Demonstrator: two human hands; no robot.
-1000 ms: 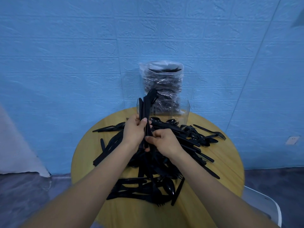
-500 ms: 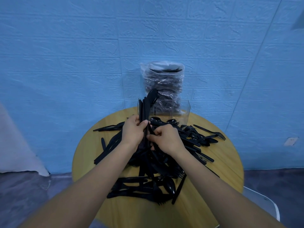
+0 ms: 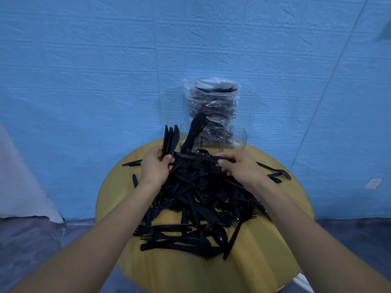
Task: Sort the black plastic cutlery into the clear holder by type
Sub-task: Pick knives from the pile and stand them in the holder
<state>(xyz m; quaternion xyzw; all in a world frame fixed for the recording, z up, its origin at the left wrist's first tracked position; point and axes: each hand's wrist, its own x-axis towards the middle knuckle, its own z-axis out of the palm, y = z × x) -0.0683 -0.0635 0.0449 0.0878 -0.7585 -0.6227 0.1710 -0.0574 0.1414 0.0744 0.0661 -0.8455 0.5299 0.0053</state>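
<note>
Just above frame centre, the left hand (image 3: 155,166) grips an upright bundle of knives (image 3: 170,139) and the right hand (image 3: 240,166) pinches one knife (image 3: 201,159) crosswise before the clear holder (image 3: 232,140); light, stiff, probably slick, best held mid-handle.

1. Black plastic cutlery (image 3: 196,210) is lying in a tangled heap of forks, knives and spoons.
2. A bunch of knives (image 3: 170,142) is standing upright above the heap.
3. The clear holder (image 3: 240,140) is standing behind the heap, with a few black pieces (image 3: 193,132) leaning in its left compartment.
</note>
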